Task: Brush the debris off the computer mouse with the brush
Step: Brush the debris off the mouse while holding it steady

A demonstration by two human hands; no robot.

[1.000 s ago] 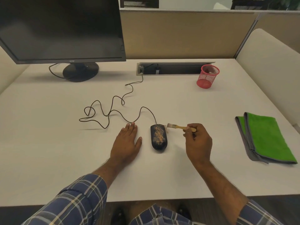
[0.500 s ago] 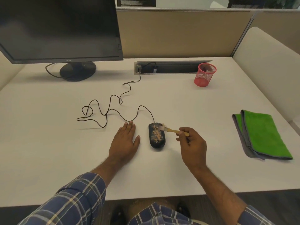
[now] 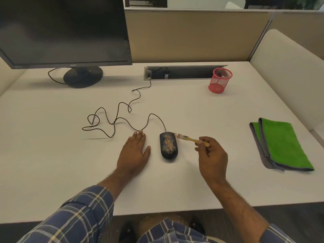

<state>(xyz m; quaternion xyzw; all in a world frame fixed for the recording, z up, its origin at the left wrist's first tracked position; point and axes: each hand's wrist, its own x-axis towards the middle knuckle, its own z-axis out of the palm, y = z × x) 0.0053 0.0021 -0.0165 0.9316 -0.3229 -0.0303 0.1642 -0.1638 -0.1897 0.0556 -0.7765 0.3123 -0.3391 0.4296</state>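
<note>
A black wired computer mouse (image 3: 168, 145) lies on the white desk, with a streak of tan debris down its top. My right hand (image 3: 213, 157) pinches the wooden handle of a small brush (image 3: 188, 138). The bristles sit just off the mouse's far right corner, beside a few crumbs on the desk. My left hand (image 3: 134, 152) rests flat on the desk to the left of the mouse, fingers straight, not touching it.
The mouse cable (image 3: 119, 118) loops across the desk to a cable slot (image 3: 182, 72). A monitor (image 3: 63, 32) stands at the back left, a red mesh cup (image 3: 220, 80) at the back right, and a folded green cloth (image 3: 280, 144) at the right.
The brush head swept from over the mouse's far end off to its right corner. My left hand stayed flat beside the mouse.
</note>
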